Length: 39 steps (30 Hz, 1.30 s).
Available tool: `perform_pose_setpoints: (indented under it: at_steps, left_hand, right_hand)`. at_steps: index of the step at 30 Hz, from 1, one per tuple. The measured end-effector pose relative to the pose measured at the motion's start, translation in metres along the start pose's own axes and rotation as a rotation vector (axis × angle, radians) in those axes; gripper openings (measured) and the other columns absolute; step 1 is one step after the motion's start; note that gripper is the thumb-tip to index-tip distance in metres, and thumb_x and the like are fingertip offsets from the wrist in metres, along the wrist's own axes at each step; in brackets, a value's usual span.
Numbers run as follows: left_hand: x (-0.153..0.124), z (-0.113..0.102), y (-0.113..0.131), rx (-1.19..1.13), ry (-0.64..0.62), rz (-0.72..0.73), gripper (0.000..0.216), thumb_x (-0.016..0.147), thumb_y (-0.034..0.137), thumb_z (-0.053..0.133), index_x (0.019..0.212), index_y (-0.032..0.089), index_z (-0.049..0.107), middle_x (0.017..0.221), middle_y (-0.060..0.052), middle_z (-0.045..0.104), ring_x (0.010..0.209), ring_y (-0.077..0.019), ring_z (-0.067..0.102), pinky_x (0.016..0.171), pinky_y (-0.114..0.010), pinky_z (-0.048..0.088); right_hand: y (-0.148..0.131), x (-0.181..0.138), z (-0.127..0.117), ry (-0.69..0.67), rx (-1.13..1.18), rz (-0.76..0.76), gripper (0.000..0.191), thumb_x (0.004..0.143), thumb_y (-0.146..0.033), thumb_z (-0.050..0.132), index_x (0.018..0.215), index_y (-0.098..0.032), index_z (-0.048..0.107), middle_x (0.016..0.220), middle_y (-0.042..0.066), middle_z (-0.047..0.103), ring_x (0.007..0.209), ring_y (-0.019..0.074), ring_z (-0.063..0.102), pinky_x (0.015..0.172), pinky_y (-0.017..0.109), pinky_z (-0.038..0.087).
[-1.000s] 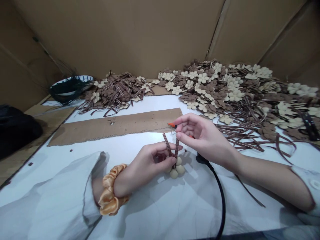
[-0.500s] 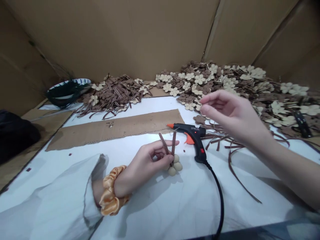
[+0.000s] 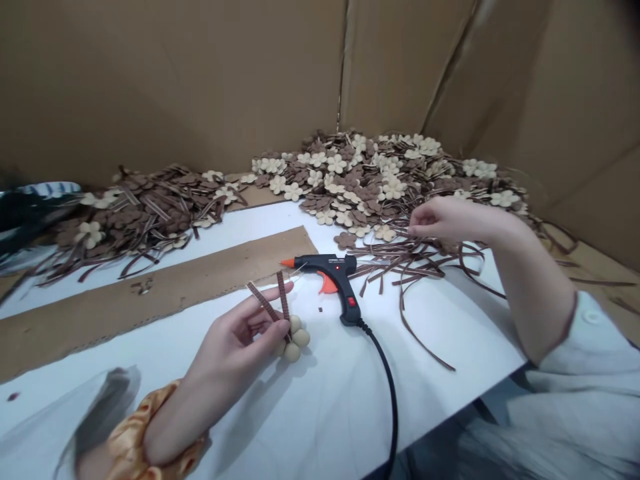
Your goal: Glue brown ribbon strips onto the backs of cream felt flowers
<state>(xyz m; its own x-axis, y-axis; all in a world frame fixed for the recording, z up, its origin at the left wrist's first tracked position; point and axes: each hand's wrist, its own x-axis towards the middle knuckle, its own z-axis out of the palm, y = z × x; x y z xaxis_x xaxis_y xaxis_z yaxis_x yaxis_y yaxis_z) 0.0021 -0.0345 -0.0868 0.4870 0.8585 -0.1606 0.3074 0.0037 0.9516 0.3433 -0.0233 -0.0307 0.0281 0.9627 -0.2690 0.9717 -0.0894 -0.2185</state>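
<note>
My left hand (image 3: 227,357) pinches a cream felt flower (image 3: 301,337) between thumb and fingers, low over the white work surface. Two brown ribbon strips (image 3: 283,295) rise from the flower in a V; the fingers hide part of it. My right hand (image 3: 447,219) is above the loose brown ribbon strips (image 3: 385,261), beside the big flower pile. Its fingers are curled together, and what lies between them, if anything, is hidden. Between the hands a black and orange hot glue gun (image 3: 345,283) lies on its side, its nozzle pointing left.
Brown and cream felt flowers are heaped in a large pile (image 3: 345,180) at the back. Another heap (image 3: 165,207), mixed with ribbons, lies at left. A cardboard strip (image 3: 200,273) crosses the white board (image 3: 320,400). The glue gun's cord (image 3: 393,393) runs toward the front edge.
My right hand has moved from above the glue gun to the ribbon strips on the right, its fingers closing. The view has turned right. My left hand keeps hold of the flower.
</note>
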Motion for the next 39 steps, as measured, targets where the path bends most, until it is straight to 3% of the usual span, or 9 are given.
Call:
perform_pose_setpoints:
  at_steps: [5, 10, 12, 15, 19, 23, 32, 35, 39]
  left_hand:
    - [0.001, 0.0, 0.001, 0.062, 0.043, -0.025, 0.037, 0.076, 0.031, 0.063, 0.11, 0.017, 0.058, 0.075, -0.004, 0.068, 0.063, -0.0162, 0.06, 0.054, -0.024, 0.045]
    - [0.001, 0.003, 0.008, 0.054, 0.055, -0.085, 0.038, 0.076, 0.034, 0.061, 0.111, 0.018, 0.057, 0.076, -0.005, 0.069, 0.065, -0.0181, 0.06, 0.057, -0.027, 0.046]
    - [0.0, 0.003, 0.01, 0.054, 0.071, -0.09, 0.041, 0.076, 0.035, 0.061, 0.113, 0.019, 0.056, 0.077, -0.005, 0.069, 0.066, -0.0181, 0.06, 0.057, -0.027, 0.045]
    - [-0.001, 0.004, 0.009, 0.007, 0.026, -0.101, 0.044, 0.076, 0.037, 0.061, 0.117, 0.02, 0.054, 0.079, -0.005, 0.07, 0.07, -0.019, 0.06, 0.06, -0.027, 0.046]
    - [0.001, 0.002, 0.005, 0.02, 0.024, -0.09, 0.05, 0.077, 0.038, 0.06, 0.123, 0.021, 0.049, 0.079, -0.004, 0.07, 0.073, -0.0192, 0.06, 0.062, -0.027, 0.044]
    - [0.003, -0.001, 0.001, 0.025, 0.011, -0.065, 0.055, 0.078, 0.036, 0.06, 0.128, 0.019, 0.045, 0.079, -0.005, 0.069, 0.07, -0.0176, 0.059, 0.062, -0.027, 0.045]
    - [-0.002, 0.004, -0.005, -0.144, -0.076, 0.022, 0.058, 0.083, 0.03, 0.057, 0.136, 0.017, 0.036, 0.084, -0.005, 0.068, 0.074, -0.0156, 0.064, 0.065, -0.024, 0.048]
    - [-0.002, 0.006, -0.004, -0.199, -0.086, 0.012, 0.057, 0.084, 0.027, 0.057, 0.136, 0.017, 0.036, 0.085, -0.006, 0.068, 0.073, -0.0154, 0.065, 0.064, -0.024, 0.05]
    - [-0.002, 0.006, -0.002, -0.247, -0.121, 0.015, 0.055, 0.085, 0.026, 0.056, 0.135, 0.016, 0.035, 0.079, -0.005, 0.069, 0.065, -0.0132, 0.064, 0.061, -0.023, 0.049]
  right_hand:
    - [0.01, -0.013, -0.012, 0.017, 0.094, -0.016, 0.027, 0.075, -0.043, 0.055, 0.075, -0.019, 0.066, 0.068, 0.002, 0.064, 0.06, 0.0155, 0.053, 0.055, 0.027, 0.036]
    - [0.028, -0.04, -0.025, 0.311, 0.119, 0.17, 0.036, 0.081, -0.044, 0.049, 0.086, -0.012, 0.064, 0.086, 0.011, 0.066, 0.075, 0.0189, 0.054, 0.067, 0.031, 0.038]
    - [0.037, -0.056, -0.021, 0.33, 0.145, 0.21, 0.039, 0.081, -0.047, 0.048, 0.088, -0.011, 0.062, 0.087, 0.013, 0.065, 0.076, 0.0194, 0.054, 0.068, 0.032, 0.038]
    - [0.056, -0.08, -0.006, 0.224, 0.18, 0.276, 0.038, 0.081, -0.047, 0.049, 0.089, -0.012, 0.061, 0.09, 0.015, 0.065, 0.081, 0.022, 0.056, 0.072, 0.032, 0.039]
    - [0.09, -0.097, 0.017, 0.424, 0.092, 0.424, 0.037, 0.081, -0.05, 0.046, 0.086, -0.015, 0.059, 0.09, 0.017, 0.063, 0.079, 0.0241, 0.055, 0.071, 0.035, 0.037]
    - [0.114, -0.081, 0.03, 0.561, 0.14, 0.493, 0.03, 0.077, -0.05, 0.05, 0.084, -0.02, 0.05, 0.093, 0.017, 0.06, 0.078, 0.0226, 0.053, 0.068, 0.034, 0.038]
    - [0.125, -0.032, 0.028, 0.543, 0.102, 0.624, 0.038, 0.064, -0.049, 0.064, 0.056, -0.028, 0.033, 0.053, 0.005, 0.041, 0.049, 0.018, 0.041, 0.051, 0.038, 0.029]
    - [0.138, -0.031, 0.028, 0.411, 0.107, 0.666, 0.032, 0.06, -0.046, 0.068, 0.058, -0.03, 0.04, 0.061, 0.01, 0.049, 0.051, 0.0207, 0.045, 0.054, 0.04, 0.032]
    - [0.164, -0.029, 0.028, 0.455, 0.092, 0.579, 0.03, 0.058, -0.042, 0.071, 0.053, -0.029, 0.045, 0.066, 0.016, 0.057, 0.051, 0.0214, 0.045, 0.055, 0.041, 0.034]
